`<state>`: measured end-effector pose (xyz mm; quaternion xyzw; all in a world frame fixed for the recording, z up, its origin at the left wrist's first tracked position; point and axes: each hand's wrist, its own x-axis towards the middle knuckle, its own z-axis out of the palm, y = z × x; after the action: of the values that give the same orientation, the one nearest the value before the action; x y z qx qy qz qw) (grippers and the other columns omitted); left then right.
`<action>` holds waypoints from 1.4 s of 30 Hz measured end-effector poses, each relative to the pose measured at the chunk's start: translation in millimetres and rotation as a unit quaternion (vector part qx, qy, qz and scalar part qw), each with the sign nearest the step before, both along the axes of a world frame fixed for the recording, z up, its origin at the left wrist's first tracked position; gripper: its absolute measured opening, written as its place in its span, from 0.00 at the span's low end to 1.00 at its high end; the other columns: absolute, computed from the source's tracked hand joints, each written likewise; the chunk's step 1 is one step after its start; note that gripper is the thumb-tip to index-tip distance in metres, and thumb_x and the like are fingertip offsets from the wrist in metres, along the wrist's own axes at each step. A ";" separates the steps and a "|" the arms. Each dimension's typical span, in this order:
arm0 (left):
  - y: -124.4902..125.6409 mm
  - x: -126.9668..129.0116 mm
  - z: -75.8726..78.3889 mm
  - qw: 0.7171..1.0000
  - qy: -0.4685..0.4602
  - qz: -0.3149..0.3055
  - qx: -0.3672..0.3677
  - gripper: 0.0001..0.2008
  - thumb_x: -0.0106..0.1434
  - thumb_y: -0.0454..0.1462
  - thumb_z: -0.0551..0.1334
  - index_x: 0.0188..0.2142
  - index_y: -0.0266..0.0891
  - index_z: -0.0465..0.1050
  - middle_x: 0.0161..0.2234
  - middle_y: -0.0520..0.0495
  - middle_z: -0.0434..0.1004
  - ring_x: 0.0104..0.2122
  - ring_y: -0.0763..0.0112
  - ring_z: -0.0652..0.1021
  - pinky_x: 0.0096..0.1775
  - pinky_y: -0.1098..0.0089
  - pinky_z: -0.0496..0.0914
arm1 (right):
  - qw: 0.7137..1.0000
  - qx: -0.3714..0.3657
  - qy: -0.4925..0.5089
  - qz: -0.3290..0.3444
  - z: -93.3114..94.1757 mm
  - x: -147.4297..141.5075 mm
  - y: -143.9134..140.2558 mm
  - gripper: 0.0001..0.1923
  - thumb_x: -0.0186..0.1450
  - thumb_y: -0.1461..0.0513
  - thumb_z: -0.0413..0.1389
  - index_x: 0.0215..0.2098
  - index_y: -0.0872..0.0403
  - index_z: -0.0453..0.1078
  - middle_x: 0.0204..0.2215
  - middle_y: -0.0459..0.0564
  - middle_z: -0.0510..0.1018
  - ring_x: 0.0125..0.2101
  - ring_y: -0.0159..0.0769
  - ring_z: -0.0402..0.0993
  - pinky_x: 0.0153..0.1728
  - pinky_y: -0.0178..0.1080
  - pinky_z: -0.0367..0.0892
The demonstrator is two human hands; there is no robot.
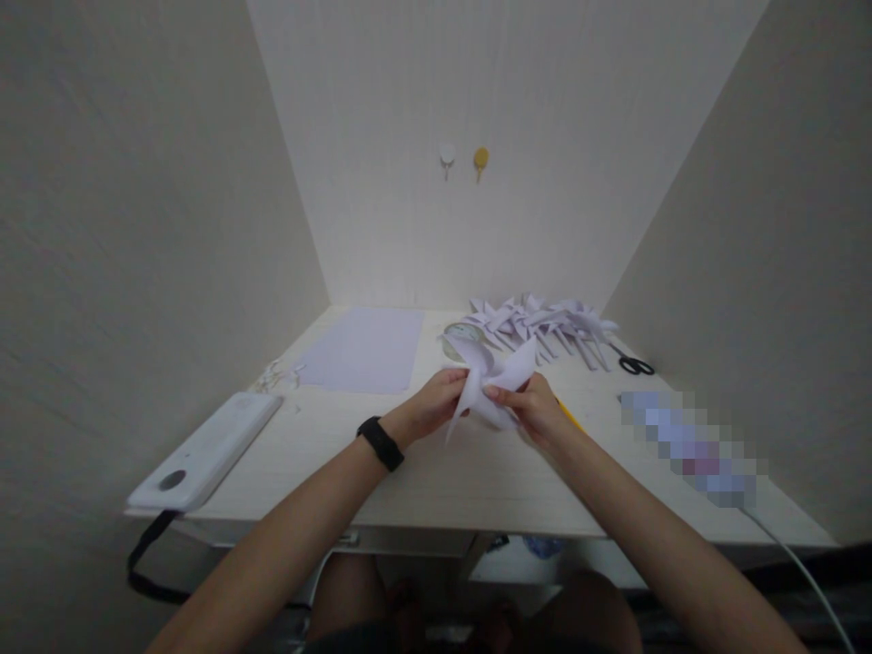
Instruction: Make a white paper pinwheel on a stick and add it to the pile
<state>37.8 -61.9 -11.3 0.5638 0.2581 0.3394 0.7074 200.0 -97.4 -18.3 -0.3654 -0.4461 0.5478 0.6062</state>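
Observation:
A white paper pinwheel (500,371) with curled blades is held up over the middle of the desk. My left hand (441,400) pinches it from the left side, its fingertips partly hidden behind a blade. From the right, my right hand (535,404) grips it too, with the thumb pressed near the pinwheel's centre. Just behind it lies a round roll of clear tape (463,338), partly covered by a blade. A yellow pencil-like stick (569,416) shows beside my right wrist.
Several finished paper pinwheels (538,320) are heaped at the back right, near black-handled scissors (636,365). White paper sheets (368,350) lie at the back left, beside paper scraps (278,374). A white case-like device (204,454) sits at the left edge; a blurred-out object (688,450) is right.

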 end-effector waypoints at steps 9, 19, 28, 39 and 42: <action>2.8 1.3 -4.0 0.999 0.015 0.032 0.026 0.16 0.50 0.43 0.71 0.33 0.32 0.77 0.23 0.52 0.70 0.22 0.78 0.67 0.27 0.75 0.60 | 1.000 0.005 -0.018 -0.010 -3.6 1.7 3.0 0.19 0.41 0.59 0.74 0.30 0.56 0.78 0.29 0.51 0.83 0.28 0.40 0.78 0.33 0.41 0.73; 1.4 4.4 -4.3 0.996 0.043 0.076 0.032 0.18 0.52 0.46 0.70 0.32 0.33 0.74 0.24 0.52 0.70 0.22 0.80 0.66 0.25 0.76 0.58 | 1.000 0.002 -0.013 0.015 -1.7 0.0 2.3 0.22 0.43 0.60 0.74 0.36 0.55 0.78 0.34 0.51 0.84 0.33 0.42 0.79 0.37 0.41 0.75; 12.2 -2.2 -4.4 0.988 -0.022 0.155 -0.004 0.16 0.55 0.45 0.67 0.29 0.36 0.66 0.25 0.54 0.65 0.20 0.82 0.62 0.21 0.76 0.49 | 0.993 0.057 0.059 -0.088 8.1 34.9 17.4 0.22 0.42 0.63 0.72 0.36 0.50 0.76 0.34 0.48 0.83 0.38 0.44 0.80 0.40 0.44 0.77; 37.8 20.9 -5.4 0.791 0.290 0.130 0.522 0.08 0.65 0.36 0.59 0.34 0.38 0.77 0.34 0.43 0.76 0.39 0.62 0.73 0.44 0.65 0.64 | 0.982 0.059 0.099 -0.150 1.9 81.0 40.7 0.19 0.44 0.66 0.70 0.34 0.49 0.74 0.32 0.41 0.83 0.36 0.34 0.80 0.41 0.35 0.77; 51.0 41.4 -2.4 0.709 0.354 0.078 0.605 0.10 0.66 0.35 0.59 0.34 0.35 0.79 0.34 0.38 0.76 0.43 0.56 0.73 0.48 0.60 0.63 | 0.981 0.039 0.130 -0.138 -0.6 80.9 41.2 0.18 0.44 0.66 0.70 0.33 0.51 0.74 0.31 0.42 0.83 0.34 0.35 0.80 0.39 0.36 0.77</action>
<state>79.1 -10.9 -13.7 0.9276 0.2725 0.2522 0.0424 280.9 -56.2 -18.9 -0.3252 -0.3296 0.4836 0.7428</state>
